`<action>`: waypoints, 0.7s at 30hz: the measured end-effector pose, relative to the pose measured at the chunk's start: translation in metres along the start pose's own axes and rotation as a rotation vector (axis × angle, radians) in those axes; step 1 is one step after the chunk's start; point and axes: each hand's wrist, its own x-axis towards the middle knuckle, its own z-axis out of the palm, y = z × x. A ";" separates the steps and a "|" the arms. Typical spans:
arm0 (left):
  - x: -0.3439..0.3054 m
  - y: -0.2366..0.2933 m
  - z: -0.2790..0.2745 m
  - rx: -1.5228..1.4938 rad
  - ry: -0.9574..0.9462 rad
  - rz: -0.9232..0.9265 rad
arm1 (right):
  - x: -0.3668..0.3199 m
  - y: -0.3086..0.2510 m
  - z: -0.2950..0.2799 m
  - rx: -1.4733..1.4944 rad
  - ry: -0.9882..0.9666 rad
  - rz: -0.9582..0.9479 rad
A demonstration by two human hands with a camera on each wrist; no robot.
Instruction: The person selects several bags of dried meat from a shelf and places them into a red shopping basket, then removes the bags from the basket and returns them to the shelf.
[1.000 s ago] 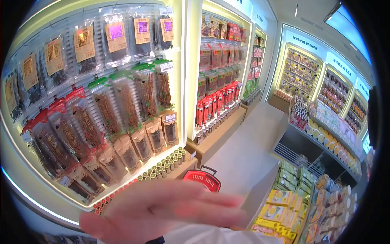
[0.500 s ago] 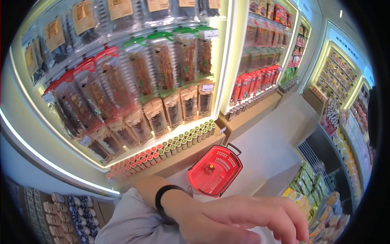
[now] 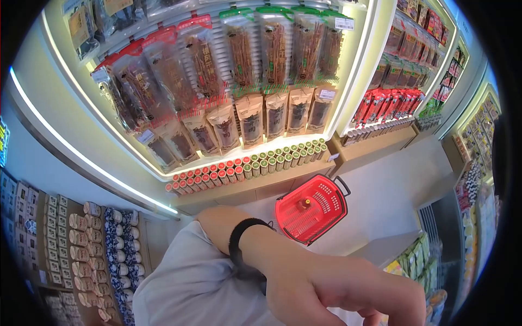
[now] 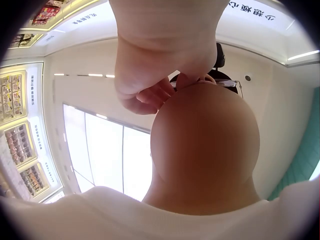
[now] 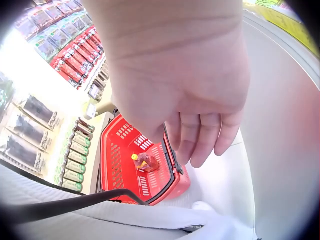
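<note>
My left hand [image 3: 348, 288] is raised near the bottom of the head view, with a black band round its wrist. Its fingers bend loosely and hold nothing I can see. In the left wrist view the same hand [image 4: 165, 55] is in front of the chin, its fingers overlapping the face beside a pair of glasses [image 4: 227, 83]. My right hand [image 5: 195, 95] hangs with relaxed fingers and no object in them. Below it on the floor is a red shopping basket [image 5: 114, 160] holding a small red pack with a yellow cap [image 5: 146, 162]. The head view shows the basket [image 3: 288, 214] too.
A lit shelf wall carries hanging snack packs [image 3: 239, 54], brown pouches [image 3: 250, 117] and rows of small cans [image 3: 272, 160] along its base. At the lower right, a display counter holds green packs [image 3: 418, 255]. Stacked goods [image 3: 89, 244] line the lower left.
My left hand has moved from close before the head camera to the lower right, its back now showing. The view has tilted down and left, bringing the whole basket into sight.
</note>
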 end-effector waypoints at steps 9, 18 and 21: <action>-0.007 -0.016 -0.024 0.424 -0.184 0.428 | 0.088 0.064 -0.043 -1.511 -0.128 -0.924; -0.015 0.016 -0.018 1.960 -0.039 0.605 | 0.032 0.026 -0.017 -1.137 -0.162 -0.482; -0.032 0.049 -0.021 1.922 -0.034 0.497 | -0.010 -0.011 0.007 -0.268 0.047 0.087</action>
